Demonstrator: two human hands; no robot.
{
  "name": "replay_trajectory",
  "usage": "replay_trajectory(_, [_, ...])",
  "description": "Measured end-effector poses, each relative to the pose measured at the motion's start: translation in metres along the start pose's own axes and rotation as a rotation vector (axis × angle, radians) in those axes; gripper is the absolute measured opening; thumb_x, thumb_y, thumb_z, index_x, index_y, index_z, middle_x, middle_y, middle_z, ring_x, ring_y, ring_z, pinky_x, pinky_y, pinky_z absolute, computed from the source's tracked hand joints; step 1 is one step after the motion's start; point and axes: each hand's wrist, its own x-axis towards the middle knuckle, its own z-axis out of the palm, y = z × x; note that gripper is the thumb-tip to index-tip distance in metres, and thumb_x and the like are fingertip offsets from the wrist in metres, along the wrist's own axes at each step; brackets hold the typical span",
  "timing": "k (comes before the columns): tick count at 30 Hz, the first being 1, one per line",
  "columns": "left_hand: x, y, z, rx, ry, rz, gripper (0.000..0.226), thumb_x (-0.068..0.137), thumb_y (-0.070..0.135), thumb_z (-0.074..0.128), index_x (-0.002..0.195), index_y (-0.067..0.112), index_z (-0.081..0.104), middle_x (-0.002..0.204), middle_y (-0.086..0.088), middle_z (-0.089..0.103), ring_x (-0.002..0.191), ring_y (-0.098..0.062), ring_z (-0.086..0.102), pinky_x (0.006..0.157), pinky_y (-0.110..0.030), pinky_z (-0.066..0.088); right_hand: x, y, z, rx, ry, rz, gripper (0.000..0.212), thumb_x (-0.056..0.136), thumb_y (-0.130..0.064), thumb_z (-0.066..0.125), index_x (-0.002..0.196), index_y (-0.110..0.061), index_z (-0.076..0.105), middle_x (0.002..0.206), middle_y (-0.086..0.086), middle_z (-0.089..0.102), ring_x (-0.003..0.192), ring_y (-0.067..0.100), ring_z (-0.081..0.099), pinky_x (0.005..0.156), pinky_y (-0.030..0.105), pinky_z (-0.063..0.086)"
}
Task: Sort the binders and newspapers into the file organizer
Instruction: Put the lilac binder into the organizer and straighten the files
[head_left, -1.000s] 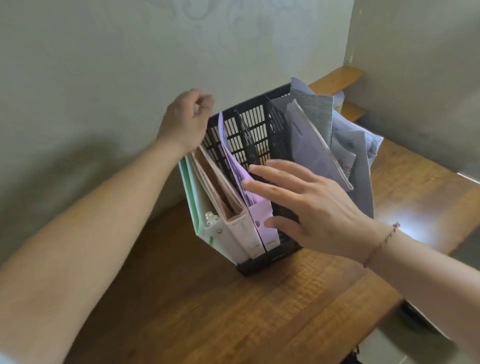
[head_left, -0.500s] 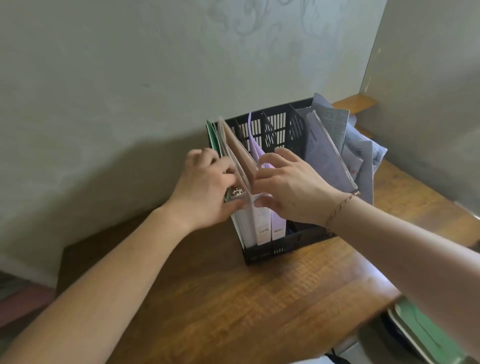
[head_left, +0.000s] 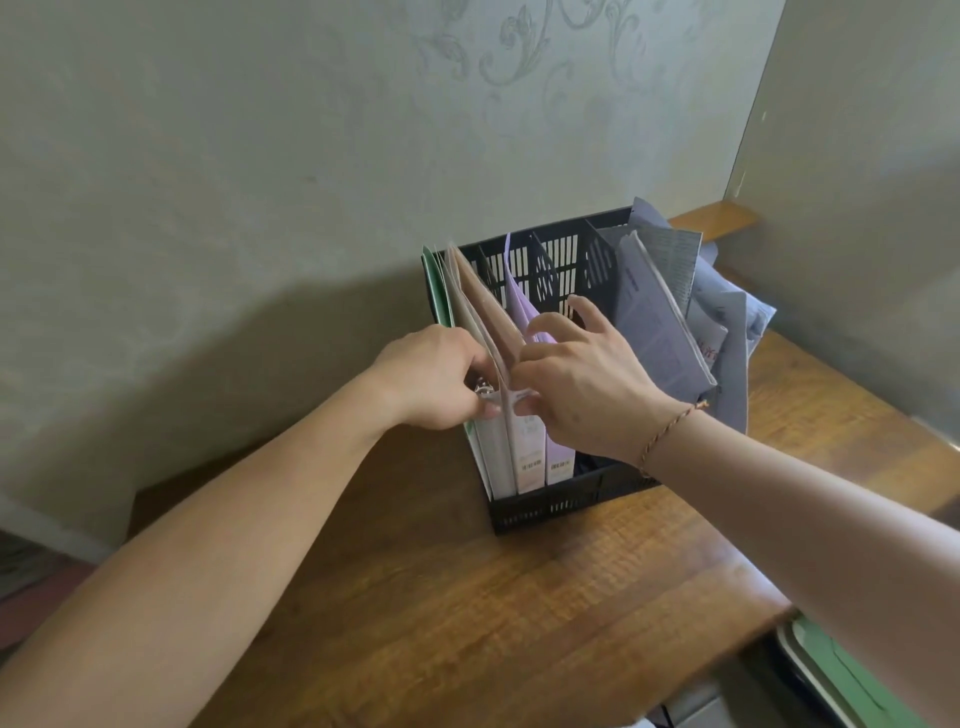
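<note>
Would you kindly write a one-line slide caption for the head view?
Both hands, left and right, grip binders standing in the black organizer, newspapers at its right end.

The file organizer (head_left: 545, 506) is standing on the worktop (head_left: 467, 623) against the wall (head_left: 208, 182), binders (head_left: 530, 457) sitting in its left compartments, newspapers (head_left: 660, 322) leaning in its right one.
</note>
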Motion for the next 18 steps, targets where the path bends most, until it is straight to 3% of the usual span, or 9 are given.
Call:
replay_trajectory(3, [-0.002,0.003,0.002,-0.111,-0.013,0.013,0.032,0.081,0.037,0.076,0.11,0.023,0.073,0.092,0.004,0.069,0.082,-0.015,0.064,0.073,-0.038,0.056,-0.003,-0.005,0.005,0.009,0.039,0.033,0.011,0.077,-0.031,0.067,0.083,-0.023,0.071,0.09,-0.01,0.07,0.116,0.027,0.054,0.106,0.056,0.028])
replay_trajectory(5, [-0.004,0.004,0.005,-0.086,0.005,0.054,0.027,0.083,0.036,0.075,0.105,0.022,0.072,0.077,0.01,0.061,0.07,-0.009,0.058,0.056,-0.027,0.045,-0.009,-0.007,0.012,0.043,0.082,0.021,0.008,0.075,-0.026,0.065,0.079,-0.019,0.066,0.089,-0.006,0.07,0.118,0.03,0.052,0.104,0.057,0.032])
replay_trajectory(6, [-0.006,0.004,0.006,-0.071,0.007,0.077,0.026,0.083,0.036,0.075,0.105,0.023,0.071,0.077,0.013,0.058,0.07,-0.008,0.057,0.056,-0.024,0.041,-0.011,-0.007,0.014,0.049,0.082,0.006,0.009,0.076,-0.027,0.065,0.08,-0.018,0.065,0.09,-0.005,0.07,0.12,0.031,0.051,0.104,0.057,0.032])
replay_trajectory(9, [-0.012,-0.003,0.011,-0.07,0.016,0.154,0.037,0.082,0.039,0.075,0.114,0.024,0.065,0.098,0.011,0.064,0.086,-0.01,0.063,0.071,-0.024,0.049,-0.01,-0.006,0.007,0.07,0.079,0.022,0.027,0.079,-0.043,0.063,0.094,-0.022,0.067,0.1,-0.007,0.07,0.123,0.025,0.051,0.106,0.052,0.032])
replay_trajectory(13, [-0.031,-0.028,0.028,-0.218,0.262,0.309,0.051,0.082,0.037,0.076,0.127,0.026,0.056,0.13,0.014,0.052,0.11,-0.004,0.057,0.093,-0.021,0.049,0.003,-0.01,-0.01,0.227,0.223,0.045,0.042,0.08,-0.051,0.061,0.11,-0.021,0.065,0.111,-0.006,0.067,0.117,0.02,0.054,0.101,0.042,0.04])
replay_trajectory(15, [-0.04,-0.042,0.045,-0.411,0.379,0.342,0.054,0.08,0.034,0.078,0.127,0.023,0.055,0.136,0.013,0.048,0.111,-0.002,0.056,0.094,-0.018,0.049,0.007,-0.01,-0.008,0.198,0.145,-0.044,0.047,0.081,-0.055,0.058,0.114,-0.022,0.063,0.115,-0.006,0.065,0.12,0.019,0.051,0.103,0.041,0.038])
replay_trajectory(18, [-0.042,-0.052,0.075,-0.509,0.465,0.289,0.06,0.075,0.034,0.081,0.128,0.024,0.054,0.143,0.012,0.044,0.11,-0.004,0.057,0.097,-0.019,0.048,0.011,-0.008,-0.001,0.139,0.068,-0.1,0.046,0.082,-0.059,0.055,0.109,-0.023,0.064,0.114,-0.006,0.062,0.123,0.022,0.047,0.105,0.044,0.034])
